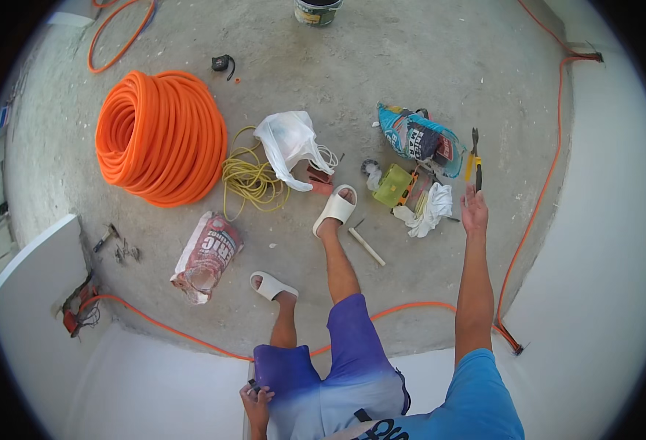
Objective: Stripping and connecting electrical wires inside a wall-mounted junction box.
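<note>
My right hand (475, 211) is stretched far forward on the right. Its fingers are closed at the handle end of a pair of pliers (475, 163) with yellow and black handles, and the jaws point away from me. Close to my lap, beside the purple shorts, my left hand (256, 400) is closed on a small dark object (254, 384) whose kind I cannot make out. Left of the pliers lie a blue plastic bag (403, 132) with things in it, a yellow-green plastic case (394, 185) and a crumpled white cloth or bag (434, 209).
A big coil of orange conduit (158, 139) stands at left, beside yellow rope (249, 180) and a white plastic bag (290, 143). Nearer are a red-and-white sack (207, 257), a hammer (105, 237) and a pale stick (367, 246). Orange conduit (550, 172) runs along the right wall.
</note>
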Demonstrator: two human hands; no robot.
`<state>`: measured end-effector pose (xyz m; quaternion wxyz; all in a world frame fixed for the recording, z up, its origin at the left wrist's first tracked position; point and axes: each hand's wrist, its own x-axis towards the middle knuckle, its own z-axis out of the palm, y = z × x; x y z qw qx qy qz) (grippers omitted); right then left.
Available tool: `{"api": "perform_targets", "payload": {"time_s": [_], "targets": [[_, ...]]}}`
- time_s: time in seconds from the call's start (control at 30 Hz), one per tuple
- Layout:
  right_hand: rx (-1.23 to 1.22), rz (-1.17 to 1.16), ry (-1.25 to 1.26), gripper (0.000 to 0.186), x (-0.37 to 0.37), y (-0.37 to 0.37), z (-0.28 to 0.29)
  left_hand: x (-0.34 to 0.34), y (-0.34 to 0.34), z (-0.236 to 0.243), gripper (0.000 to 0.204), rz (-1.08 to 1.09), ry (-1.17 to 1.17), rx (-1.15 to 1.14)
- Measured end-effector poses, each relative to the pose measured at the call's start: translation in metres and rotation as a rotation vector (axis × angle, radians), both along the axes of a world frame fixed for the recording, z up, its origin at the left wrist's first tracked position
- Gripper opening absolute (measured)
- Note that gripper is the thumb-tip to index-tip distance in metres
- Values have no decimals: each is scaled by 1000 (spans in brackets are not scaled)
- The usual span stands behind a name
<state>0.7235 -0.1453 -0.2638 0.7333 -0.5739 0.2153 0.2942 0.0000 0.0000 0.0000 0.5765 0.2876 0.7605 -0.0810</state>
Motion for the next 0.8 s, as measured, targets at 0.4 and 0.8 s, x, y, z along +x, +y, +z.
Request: {"api": "perform_targets", "payload": {"time_s": [0.4, 0.8], "targets": [[212, 971, 201, 24, -209, 114, 119, -10, -32, -22, 18, 380, -87, 322], [598, 2018, 819, 26, -701, 281, 336, -216, 98, 64, 56, 790, -708, 611]]}}
